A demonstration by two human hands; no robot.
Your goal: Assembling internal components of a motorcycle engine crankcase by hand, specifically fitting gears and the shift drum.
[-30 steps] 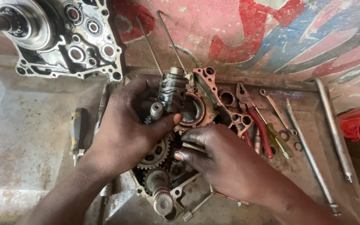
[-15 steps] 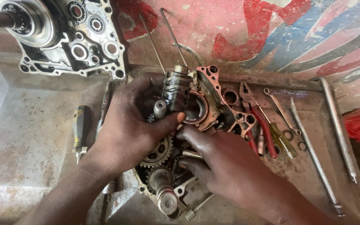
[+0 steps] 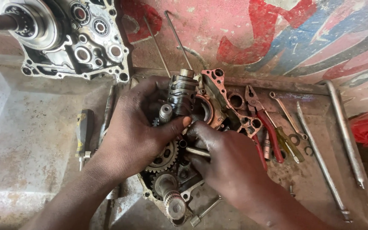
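Observation:
A greasy engine crankcase half (image 3: 228, 106) lies in the middle, with gears (image 3: 165, 159) and shafts standing in it. My left hand (image 3: 137, 132) wraps over the gear cluster, thumb pressed beside the grooved metal shift drum (image 3: 182, 93) that stands upright. My right hand (image 3: 231, 166) reaches in from the lower right, fingers curled down around a small shaft (image 3: 196, 152) among the gears, right under the left thumb. A lower gear shaft (image 3: 171, 200) sticks out toward me.
Another crankcase half (image 3: 65, 38) with bearings leans at the top left. A screwdriver (image 3: 83, 136) lies left of the hands. Red-handled pliers (image 3: 265, 123), a spanner (image 3: 288, 115), long rods (image 3: 320, 157) and a metal bar (image 3: 345, 132) lie to the right.
My right hand has moved up and inward, its fingers now meeting the left thumb beneath the shift drum. The left hand stays on the gears.

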